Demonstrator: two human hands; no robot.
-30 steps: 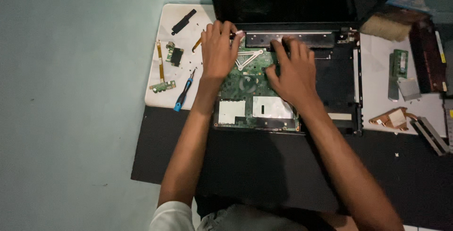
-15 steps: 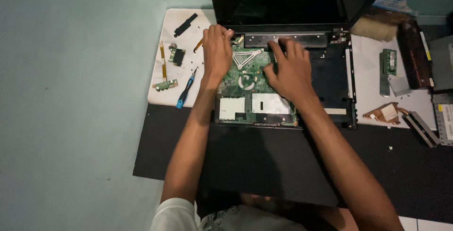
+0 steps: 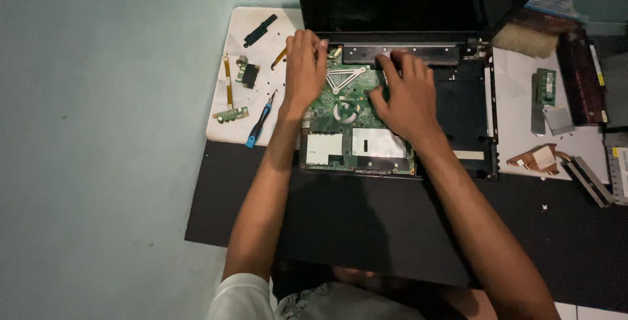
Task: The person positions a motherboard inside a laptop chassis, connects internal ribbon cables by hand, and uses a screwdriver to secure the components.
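Open floor (image 3: 98, 130) is seen at frame left. The centre is blocked by the laptop (image 3: 399, 97); small parts (image 3: 242, 84) and a screwdriver (image 3: 260, 124) crowd the upper left.

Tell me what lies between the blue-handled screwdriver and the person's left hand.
In the head view, only bare white sheet with a few tiny dark specks, probably screws, separates the blue-handled screwdriver from the left hand, which rests on the green motherboard.

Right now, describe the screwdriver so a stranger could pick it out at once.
Start at the opened laptop with its green circuit board, then look to the white sheet on its left. Beside the person's left hand lies the screwdriver, slanted. It is the only thing there with a blue and black handle; its neighbours are small green boards and strips.
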